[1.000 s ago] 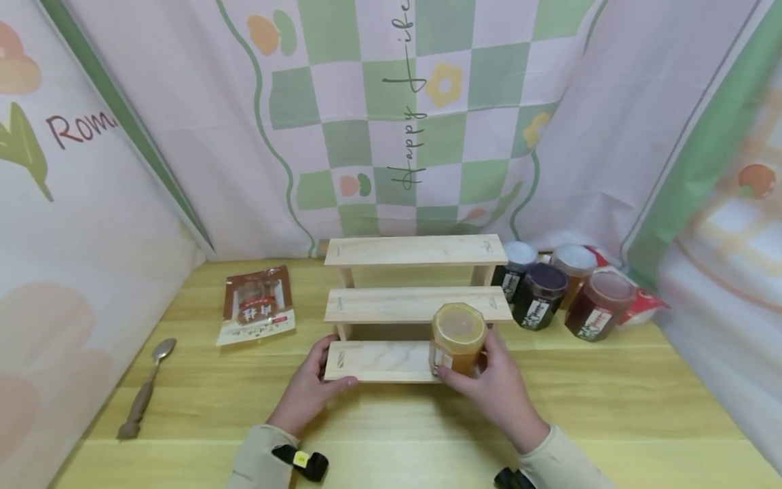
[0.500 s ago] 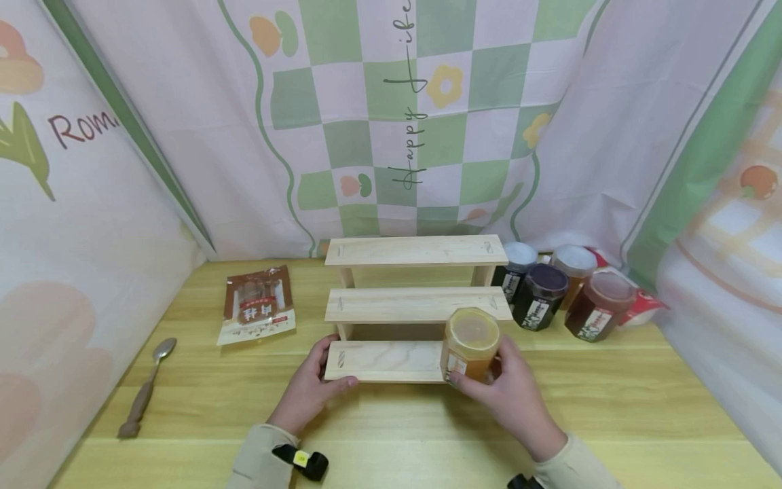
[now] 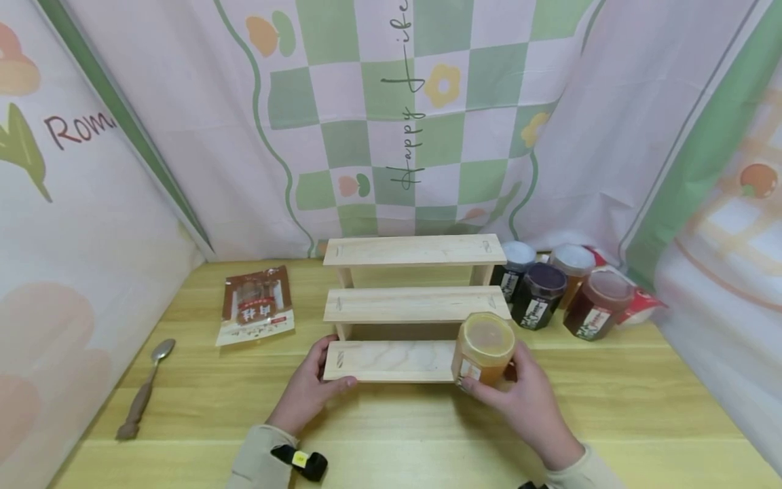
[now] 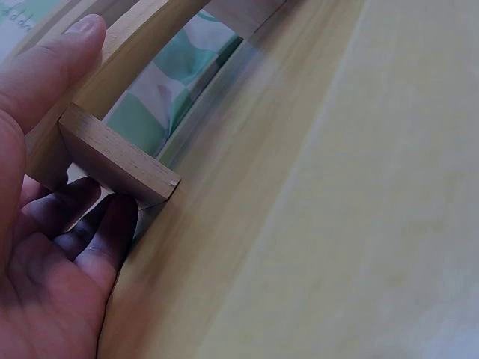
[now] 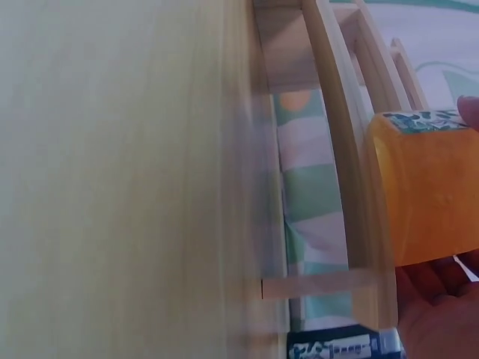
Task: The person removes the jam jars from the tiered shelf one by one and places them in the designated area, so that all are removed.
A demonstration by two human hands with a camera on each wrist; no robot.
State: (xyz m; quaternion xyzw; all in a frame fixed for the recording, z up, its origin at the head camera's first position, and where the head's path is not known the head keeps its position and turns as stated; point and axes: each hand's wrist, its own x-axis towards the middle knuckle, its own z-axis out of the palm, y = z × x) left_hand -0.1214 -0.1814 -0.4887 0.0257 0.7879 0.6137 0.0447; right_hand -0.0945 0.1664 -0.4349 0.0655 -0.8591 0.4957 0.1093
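Note:
A three-tier wooden step shelf (image 3: 391, 361) stands on the table. At the left end of its lowest step, my left hand (image 3: 314, 380) holds the board, thumb (image 4: 63, 56) on top and fingers (image 4: 108, 232) curled beside the support. My right hand (image 3: 525, 401) grips an amber-filled glass jar (image 3: 485, 353) with a pale yellow lid, at the right end of that same step. The right wrist view has the jar (image 5: 430, 194) close against the step's edge, with fingers below it and a fingertip above. Whether its base touches the board cannot be told.
Several lidded jars of dark, amber and red contents (image 3: 537, 299) stand to the shelf's right, before a red-and-white packet (image 3: 641, 305). Left of the shelf lie a brown packet (image 3: 256, 305) and a spoon (image 3: 140, 401). A patterned curtain (image 3: 391, 136) hangs behind.
My right hand has moved the amber jar rightward along the lowest step to its right end. The left hand and the shelf have stayed in place.

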